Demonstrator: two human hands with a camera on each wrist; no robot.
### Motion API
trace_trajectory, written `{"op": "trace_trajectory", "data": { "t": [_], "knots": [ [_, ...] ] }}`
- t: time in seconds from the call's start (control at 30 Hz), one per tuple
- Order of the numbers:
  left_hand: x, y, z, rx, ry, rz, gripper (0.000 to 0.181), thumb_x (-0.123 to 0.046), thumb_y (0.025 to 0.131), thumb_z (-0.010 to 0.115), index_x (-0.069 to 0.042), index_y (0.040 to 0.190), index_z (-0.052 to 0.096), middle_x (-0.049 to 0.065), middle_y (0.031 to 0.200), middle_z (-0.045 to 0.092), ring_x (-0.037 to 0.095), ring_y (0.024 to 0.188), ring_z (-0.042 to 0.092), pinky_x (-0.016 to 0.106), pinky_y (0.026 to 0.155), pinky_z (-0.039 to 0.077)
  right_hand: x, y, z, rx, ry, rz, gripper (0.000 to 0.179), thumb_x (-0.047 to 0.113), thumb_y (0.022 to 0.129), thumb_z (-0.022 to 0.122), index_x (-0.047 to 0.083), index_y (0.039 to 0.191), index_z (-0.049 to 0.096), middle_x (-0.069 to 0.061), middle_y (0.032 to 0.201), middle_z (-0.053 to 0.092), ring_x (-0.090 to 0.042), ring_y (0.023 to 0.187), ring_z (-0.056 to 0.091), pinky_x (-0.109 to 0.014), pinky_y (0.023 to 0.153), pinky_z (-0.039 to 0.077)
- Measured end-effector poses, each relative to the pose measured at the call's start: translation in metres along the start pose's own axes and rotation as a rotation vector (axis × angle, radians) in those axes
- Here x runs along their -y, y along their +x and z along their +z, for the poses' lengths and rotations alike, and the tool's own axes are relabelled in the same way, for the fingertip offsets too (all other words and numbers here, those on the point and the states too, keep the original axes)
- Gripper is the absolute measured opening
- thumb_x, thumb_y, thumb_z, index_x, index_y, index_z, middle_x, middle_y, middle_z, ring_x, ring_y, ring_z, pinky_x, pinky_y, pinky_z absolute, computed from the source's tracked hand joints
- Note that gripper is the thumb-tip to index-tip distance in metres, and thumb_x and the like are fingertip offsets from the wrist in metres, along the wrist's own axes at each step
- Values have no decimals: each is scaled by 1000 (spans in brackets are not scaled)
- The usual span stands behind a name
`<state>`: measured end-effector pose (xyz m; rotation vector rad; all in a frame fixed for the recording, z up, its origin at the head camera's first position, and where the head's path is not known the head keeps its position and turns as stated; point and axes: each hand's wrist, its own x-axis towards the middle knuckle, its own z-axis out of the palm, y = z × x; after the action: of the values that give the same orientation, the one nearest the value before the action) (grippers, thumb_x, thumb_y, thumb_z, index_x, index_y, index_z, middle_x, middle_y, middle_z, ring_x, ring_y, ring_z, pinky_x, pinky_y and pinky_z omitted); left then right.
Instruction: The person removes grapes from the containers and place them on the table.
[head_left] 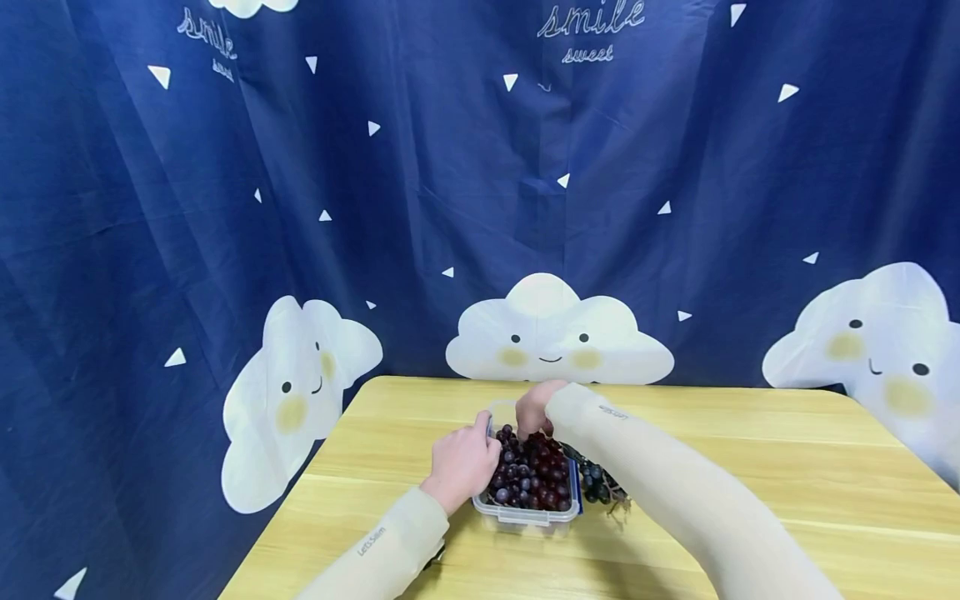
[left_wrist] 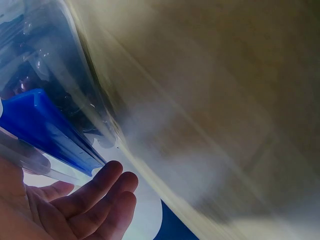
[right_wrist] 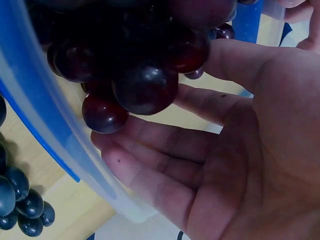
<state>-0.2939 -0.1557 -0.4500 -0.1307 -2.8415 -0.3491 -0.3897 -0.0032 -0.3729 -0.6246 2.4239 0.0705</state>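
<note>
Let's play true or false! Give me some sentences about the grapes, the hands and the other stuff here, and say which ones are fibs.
1. The clear container stands on a wooden table. True.
2. All the grapes are inside the container. False: some black grapes lie on the table beside it.
3. The right hand touches reddish grapes. True.
4. The left hand is holding a spoon. False: it is touching the container's left side.
5. The curtain behind the table is plain red. False: it is blue, with smiling clouds.
</note>
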Motion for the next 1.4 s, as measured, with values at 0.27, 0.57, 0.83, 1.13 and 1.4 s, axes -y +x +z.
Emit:
{"op": "trace_trajectory", "data": {
  "t": [0.27,0.57,0.83,1.13,1.4],
  "knots": [
    [-1,-1,-2,2,-17,-2,38,-32,95,51,-19,131,53,10,85,70,28,71,66,45,54,45,0,1,2,-12,-1,-33,40,23,94,58,22,57,43,6,49,38,-9,43,29,-27,47,29],
    [-1,-3,-3,-5,-21,-1,41,-31,94,51,-19,133,53,11,86,71,28,68,65,44,53,44,2,2,6,14,18,-34,30,24,97,55,20,68,59,7,50,37,-8,41,28,-26,46,30],
    [-2,-4,-1,-1,-19,-10,44,-33,95,51,-21,138,52,11,89,72,28,70,66,43,53,44,1,1,8,51,-21,-91,32,21,98,53,20,67,49,6,52,38,-8,44,29,-26,47,29],
    [-1,-2,1,-10,-22,-20,45,-32,95,50,-20,139,52,11,88,72,28,67,64,43,51,43,-2,5,9,62,-37,-166,40,17,100,52,20,62,41,7,54,32,-9,47,26,-27,51,29],
    [-3,-1,1,9,-20,-22,47,-33,95,50,-20,140,51,11,88,71,26,64,62,41,50,41,-4,3,13,21,-6,-84,32,29,101,54,16,128,64,3,104,60,-12,65,46,-28,57,39]
  ]
}}
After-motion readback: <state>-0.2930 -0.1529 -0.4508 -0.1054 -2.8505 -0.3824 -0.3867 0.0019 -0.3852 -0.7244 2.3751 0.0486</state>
